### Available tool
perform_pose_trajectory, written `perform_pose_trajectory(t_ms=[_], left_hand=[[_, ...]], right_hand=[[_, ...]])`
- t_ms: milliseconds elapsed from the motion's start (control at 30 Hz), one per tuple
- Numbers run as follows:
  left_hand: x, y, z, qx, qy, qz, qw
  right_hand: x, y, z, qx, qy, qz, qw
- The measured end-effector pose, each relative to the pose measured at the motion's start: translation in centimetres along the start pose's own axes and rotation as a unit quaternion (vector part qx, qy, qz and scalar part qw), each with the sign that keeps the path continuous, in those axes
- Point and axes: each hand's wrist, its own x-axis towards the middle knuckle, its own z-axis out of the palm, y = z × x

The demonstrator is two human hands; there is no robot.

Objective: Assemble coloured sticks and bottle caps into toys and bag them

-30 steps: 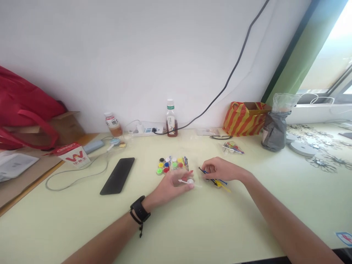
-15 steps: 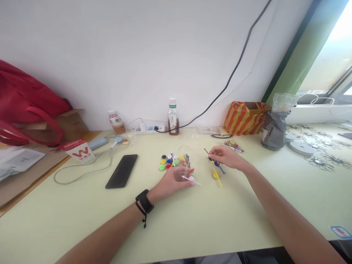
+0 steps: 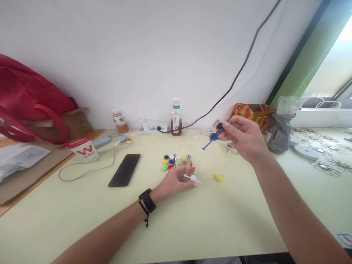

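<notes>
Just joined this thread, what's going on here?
A person's right hand holds a black piece and a blue arrow piece above the table. The left hand curls around a white arrow piece, next to small coloured pieces. A yellow arrow piece lies between the hands.

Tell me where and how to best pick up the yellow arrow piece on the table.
Probably by the round hub of the yellow arrow piece, pinched from above and slightly from the right. The hub is its widest part, with thin ends reaching out both ways over the table. The left hand is on its left, so the right side looks easier.
</notes>
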Motion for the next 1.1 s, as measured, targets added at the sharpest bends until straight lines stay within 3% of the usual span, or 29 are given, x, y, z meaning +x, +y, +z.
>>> perform_pose_trajectory(t_ms=[100,233,367,600,733,933,1100], left_hand=[[0.0,0.2,0.2,-0.006,0.010,-0.001,1.000],[0.0,-0.1,0.3,0.003,0.018,0.023,1.000],[0.0,-0.5,0.1,0.010,0.038,0.038,0.998],[0.1,-0.2,0.1,0.010,0.048,0.039,0.998],[0.1,-0.2,0.1,0.014,0.059,0.045,0.997],[0.1,-0.6,0.0,0.034,0.063,0.044,0.996],[0.0,-0.7,0.1,0.045,0.059,0.047,0.996]], right_hand=[[0.5,-2.6,3.1,-0.045,-0.096,-0.023,0.994],[1.2,-3.1,6.0,-0.117,-0.214,0.000,0.970],[1.6,-2.1,7.0,-0.146,-0.283,0.036,0.947],[1.4,-1.2,7.8,-0.107,-0.391,0.091,0.910],[1.5,-1.4,7.6,-0.156,-0.397,0.070,0.902],[1.7,-2.0,6.6,-0.257,-0.317,-0.022,0.913],[1.5,-2.1,6.0,-0.298,-0.331,-0.056,0.894]])
